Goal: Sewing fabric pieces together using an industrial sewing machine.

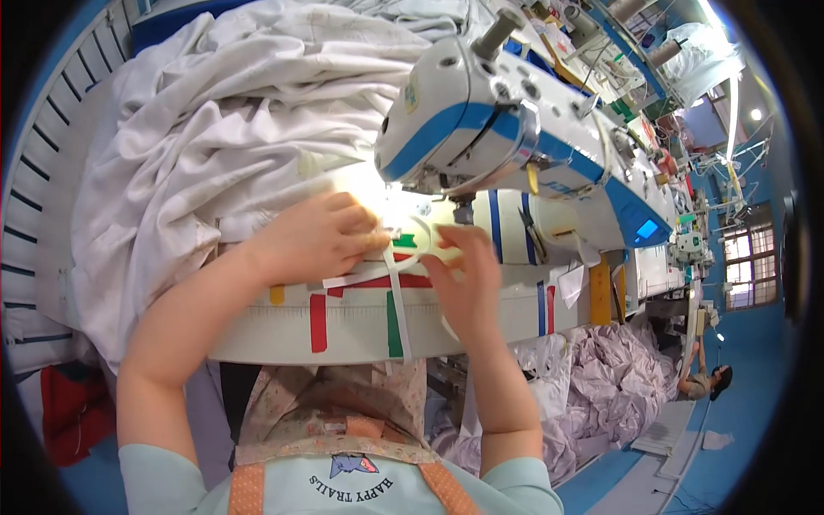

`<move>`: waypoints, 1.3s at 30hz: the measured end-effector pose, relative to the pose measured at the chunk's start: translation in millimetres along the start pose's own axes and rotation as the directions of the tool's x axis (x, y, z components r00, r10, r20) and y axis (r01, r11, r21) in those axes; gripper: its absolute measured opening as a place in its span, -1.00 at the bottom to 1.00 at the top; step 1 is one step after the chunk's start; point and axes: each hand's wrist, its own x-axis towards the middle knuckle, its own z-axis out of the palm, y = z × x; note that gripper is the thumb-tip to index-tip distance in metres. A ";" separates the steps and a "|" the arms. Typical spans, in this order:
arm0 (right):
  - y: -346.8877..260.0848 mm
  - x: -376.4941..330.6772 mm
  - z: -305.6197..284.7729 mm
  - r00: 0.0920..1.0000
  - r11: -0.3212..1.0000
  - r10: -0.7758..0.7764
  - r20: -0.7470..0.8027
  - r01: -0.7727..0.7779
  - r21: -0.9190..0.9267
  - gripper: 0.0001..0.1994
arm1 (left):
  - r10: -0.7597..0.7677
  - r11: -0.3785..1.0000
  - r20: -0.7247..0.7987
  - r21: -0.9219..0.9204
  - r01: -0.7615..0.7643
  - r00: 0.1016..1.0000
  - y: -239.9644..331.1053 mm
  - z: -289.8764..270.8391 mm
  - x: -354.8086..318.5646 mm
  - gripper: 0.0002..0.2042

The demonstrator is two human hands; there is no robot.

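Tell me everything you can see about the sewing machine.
The sewing machine is glossy white with blue bands, its casing apparently painted metal or plastic. Its rounded head is at the left end, with a thick grey post on top, a small yellow part at the front and a lit blue screen towards the right. A bright light glows beside the head's lower edge, washing out detail. The machine stands upright at the pale worktable; whether either hand touches it is unclear.
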 end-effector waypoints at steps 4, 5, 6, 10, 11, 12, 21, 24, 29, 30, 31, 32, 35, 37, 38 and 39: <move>-23.3 -104.7 -31.5 0.995 0.987 0.064 -0.081 -0.051 0.154 -0.83 | -0.021 0.999 0.020 -0.030 0.021 1.000 -0.5 0.6 -2.2 -0.61; -29.7 -132.4 -29.1 0.933 0.866 0.357 0.048 -0.350 0.356 -0.88 | -0.025 0.999 0.018 -0.033 0.026 1.000 -0.1 0.9 -2.4 -0.60; -30.2 -152.5 -20.1 0.814 0.727 0.563 0.145 -0.571 0.382 -0.85 | -0.028 0.999 0.027 -0.035 0.029 0.999 0.0 0.9 -2.2 -0.58; -15.8 -185.5 17.2 0.690 0.354 0.599 0.406 -0.683 0.639 -0.73 | -0.042 0.999 0.056 0.034 0.040 0.998 3.3 -0.1 0.0 -0.61; -11.1 -187.5 23.9 0.706 0.340 0.531 0.468 -0.684 0.646 -0.79 | -0.047 0.999 0.066 0.029 0.045 0.997 4.2 -0.7 1.0 -0.61; -6.4 -190.6 27.0 0.703 0.301 0.452 0.549 -0.700 0.648 -0.85 | -0.053 0.998 0.072 0.032 0.051 0.996 5.1 -1.9 1.6 -0.61; 126.8 -302.0 -101.0 0.437 0.410 0.898 0.061 -0.877 0.249 -0.85 | -0.068 0.998 0.098 0.009 0.067 0.993 6.6 -6.7 1.9 -0.60; 151.9 -300.1 -148.8 0.324 0.313 0.921 -0.217 -0.946 -0.084 -0.68 | -0.048 0.999 0.083 0.000 0.049 0.995 5.4 -4.7 0.5 -0.65; 71.3 -200.1 -140.6 0.738 0.739 0.673 -0.056 -0.666 0.101 -0.74 | -0.046 0.999 0.079 0.025 0.044 0.996 5.0 -3.4 0.1 -0.57; 49.6 -170.3 -125.7 0.847 0.826 0.531 0.013 -0.521 0.217 -0.78 | -0.048 0.999 0.079 0.022 0.047 0.996 5.1 -3.6 0.4 -0.57; 33.3 -137.0 -111.2 0.939 0.914 0.343 0.022 -0.339 0.223 -0.80 | -0.050 0.999 0.071 0.017 0.049 0.996 5.4 -4.0 0.4 -0.57; 22.0 -104.3 -94.9 0.984 0.962 0.168 0.059 -0.176 0.206 -0.81 | -0.042 0.999 0.062 0.022 0.041 0.997 5.8 -4.3 0.4 -0.59; 11.6 -21.4 -40.1 0.991 0.968 -0.051 0.125 0.019 0.252 -0.78 | -0.025 0.999 0.043 0.026 0.024 0.999 5.7 -5.3 0.0 -0.63; 7.4 3.5 -15.8 0.966 0.948 0.043 0.254 -0.120 0.294 -0.80 | -0.022 1.000 0.043 0.014 0.021 0.999 4.3 -5.0 -1.0 -0.63; 4.2 9.2 -9.1 0.910 0.878 0.200 0.363 -0.331 0.346 -0.81 | -0.018 0.999 0.022 0.027 0.017 1.000 3.5 -4.3 -1.7 -0.63; 0.4 14.5 -2.8 0.779 0.751 0.400 0.482 -0.580 0.315 -0.81 | -0.023 1.000 0.002 0.008 0.023 1.000 3.1 -3.1 -2.7 -0.62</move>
